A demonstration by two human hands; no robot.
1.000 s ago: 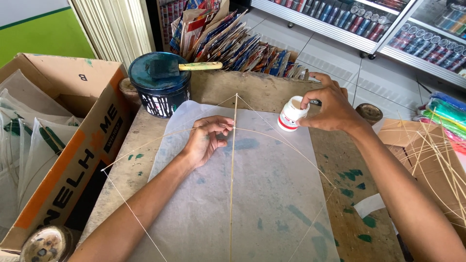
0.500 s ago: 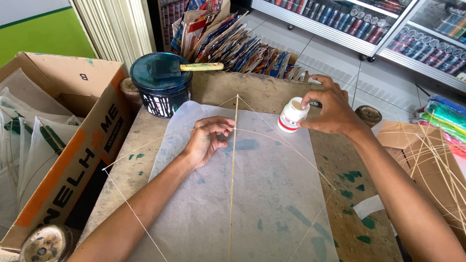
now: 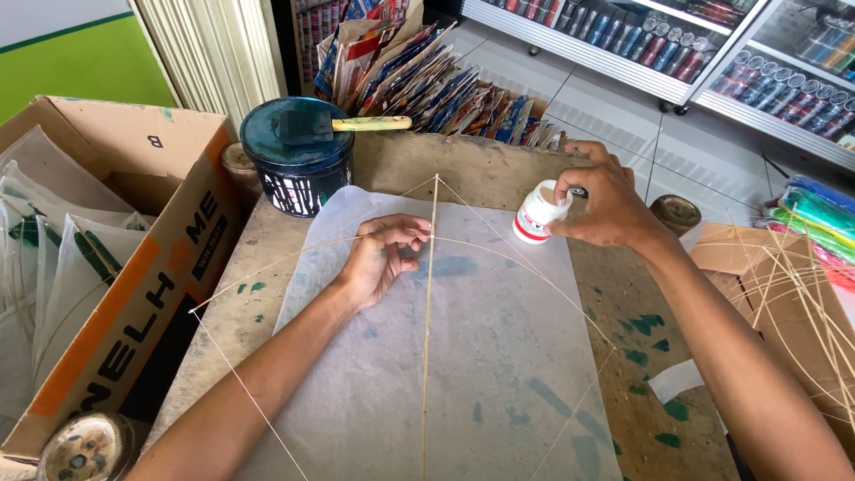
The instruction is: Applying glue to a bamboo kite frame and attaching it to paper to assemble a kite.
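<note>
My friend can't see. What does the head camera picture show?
A person's left hand pinches thin bamboo sticks crossed on a white paper sheet, while the right hand holds a small white bottle. A dark bucket stands behind.

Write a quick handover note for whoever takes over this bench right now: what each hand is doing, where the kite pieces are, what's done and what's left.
Left hand: fingertips pinch where the upright stick crosses the bowed stick, pressing on the translucent paper sheet.
Right hand: holds the small white bottle tilted just above the sheet's right upper edge.
Nearby: dark pot with a foam brush across its top; cardboard box at left.
Done: frame sticks laid on the sheet.
Left: no sheet edge looks folded over the frame yet.
</note>
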